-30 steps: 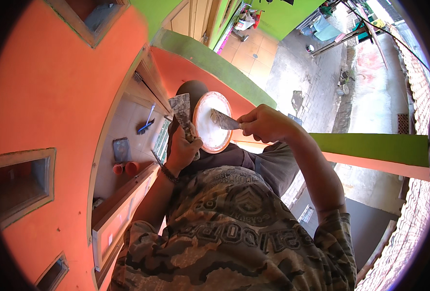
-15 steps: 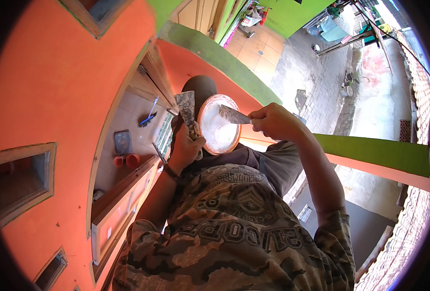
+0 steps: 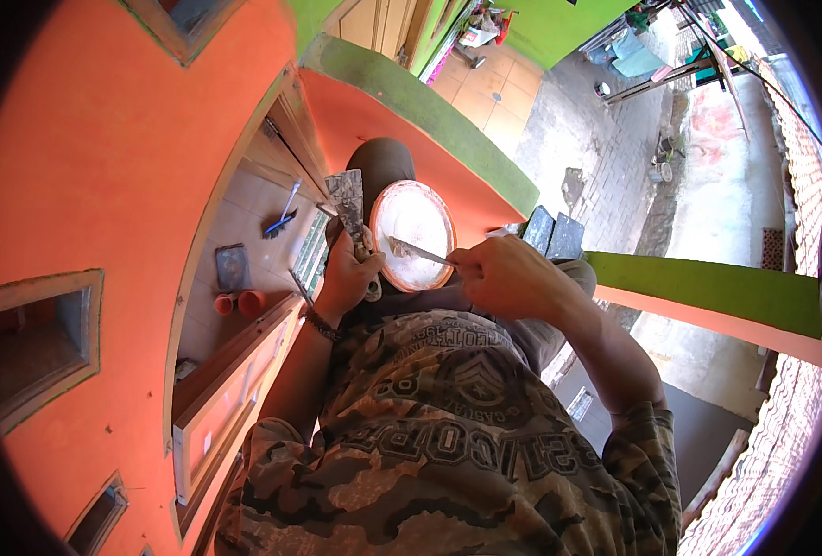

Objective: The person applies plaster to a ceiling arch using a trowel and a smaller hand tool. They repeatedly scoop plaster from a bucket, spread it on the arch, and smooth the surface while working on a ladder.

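A round tub of white paste [image 3: 415,218] with an orange, paste-smeared rim sits in front of me by my knees. My left hand [image 3: 348,275] is closed around the handle of a broad, stained putty knife [image 3: 344,196], whose blade points away from me just left of the tub. My right hand [image 3: 515,281] grips a second, narrower putty knife [image 3: 420,251]. Its blade reaches left over the tub's near half, with the tip at the paste. Whether my left fingers also touch the tub's rim, I cannot tell.
An orange wall [image 3: 133,167] with framed openings rises on my left, beside a doorway showing a blue broom [image 3: 283,222] and orange pots [image 3: 253,302]. A green-topped low wall [image 3: 429,116] curves ahead. Dark flat pieces [image 3: 553,233] lie right of the tub, and paving [image 3: 596,139] stretches beyond.
My right hand has moved nearer and slightly left, turning its blade flatter and bringing the tip to the tub's left side. The dark flat pieces show more. My left hand keeps its hold.
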Demonstrator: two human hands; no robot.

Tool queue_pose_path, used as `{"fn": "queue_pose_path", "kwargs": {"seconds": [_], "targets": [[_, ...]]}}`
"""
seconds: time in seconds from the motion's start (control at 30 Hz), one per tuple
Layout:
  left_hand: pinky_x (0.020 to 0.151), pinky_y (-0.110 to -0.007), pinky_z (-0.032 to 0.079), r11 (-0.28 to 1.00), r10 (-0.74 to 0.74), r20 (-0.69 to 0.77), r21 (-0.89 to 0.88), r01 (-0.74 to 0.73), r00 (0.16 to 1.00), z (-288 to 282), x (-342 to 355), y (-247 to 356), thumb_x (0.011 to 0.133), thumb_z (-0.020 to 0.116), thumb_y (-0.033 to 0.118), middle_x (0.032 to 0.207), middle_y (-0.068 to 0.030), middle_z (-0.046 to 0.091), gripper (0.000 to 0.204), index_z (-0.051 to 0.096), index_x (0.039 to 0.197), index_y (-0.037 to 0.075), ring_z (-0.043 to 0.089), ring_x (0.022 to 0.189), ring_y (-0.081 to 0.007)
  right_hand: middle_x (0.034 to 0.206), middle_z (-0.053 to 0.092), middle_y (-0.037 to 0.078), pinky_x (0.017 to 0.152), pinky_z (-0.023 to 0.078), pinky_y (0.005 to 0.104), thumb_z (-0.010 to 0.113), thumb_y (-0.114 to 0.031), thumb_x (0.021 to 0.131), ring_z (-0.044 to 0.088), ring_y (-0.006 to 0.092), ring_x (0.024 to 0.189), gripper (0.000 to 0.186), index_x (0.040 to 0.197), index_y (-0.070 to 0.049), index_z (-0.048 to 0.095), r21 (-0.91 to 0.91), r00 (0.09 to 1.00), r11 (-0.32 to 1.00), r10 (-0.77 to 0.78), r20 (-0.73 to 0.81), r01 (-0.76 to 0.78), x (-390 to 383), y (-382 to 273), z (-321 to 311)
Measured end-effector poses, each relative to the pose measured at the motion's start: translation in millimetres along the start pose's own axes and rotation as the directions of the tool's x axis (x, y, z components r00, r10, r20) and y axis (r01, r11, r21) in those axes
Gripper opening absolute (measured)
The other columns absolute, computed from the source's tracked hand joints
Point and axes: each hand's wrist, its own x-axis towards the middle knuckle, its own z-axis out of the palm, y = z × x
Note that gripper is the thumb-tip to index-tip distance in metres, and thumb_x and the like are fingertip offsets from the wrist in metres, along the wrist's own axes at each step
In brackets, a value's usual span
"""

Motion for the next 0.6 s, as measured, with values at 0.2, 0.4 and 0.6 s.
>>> {"fn": "queue_pose_path", "kwargs": {"seconds": [0.2, 0.4, 0.6], "targets": [[0.061, -0.021, 0.040, 0.999, -0.036, 0.000, 0.016, 0.036, 0.999, 4.4, -3.7, 6.4, 0.077, 0.058, 0.000, 0.083, 0.0017, 0.047, 0.029, 0.048, 0.105, 0.003, 0.045, 0.070, -0.0047, 0.058, 0.051, 0.014, 0.055, 0.042, 0.0324, 0.050, -0.008, 0.073, 0.045, 0.0154, 0.052, 0.036, 0.105, -0.003, 0.065, 0.127, 0.979, 0.982, 0.155, -0.133, -0.138, 21.6, 21.8, -23.2], [0.057, -0.022, 0.039, 0.997, -0.008, 0.022, 0.074, 0.006, 1.000, 3.2, -2.9, 14.2, 0.076, 0.057, 0.001, 0.079, 0.0016, 0.046, 0.030, 0.048, 0.104, 0.003, 0.044, 0.064, -0.0049, 0.056, 0.050, 0.019, 0.051, 0.037, 0.0394, 0.046, -0.004, 0.069, 0.042, 0.0263, 0.048, 0.028, 0.089, -0.001, 0.067, 0.074, 0.996, 0.995, 0.077, -0.047, -0.074, 41.0, 7.9, -9.8], [0.058, -0.022, 0.039, 0.999, -0.030, 0.024, 0.043, 0.029, 0.999, -2.5, 0.3, 1.5, 0.076, 0.057, 0.001, 0.080, 0.0016, 0.045, 0.031, 0.047, 0.106, 0.003, 0.044, 0.065, -0.0045, 0.072, 0.062, 0.017, 0.062, 0.048, 0.0434, 0.053, -0.012, 0.065, 0.060, 0.0355, 0.067, 0.014, 0.072, -0.003, 0.060, -0.166, 0.999, 0.985, -0.041, -0.006, 0.039, 21.9, -9.9, 3.2]]}}
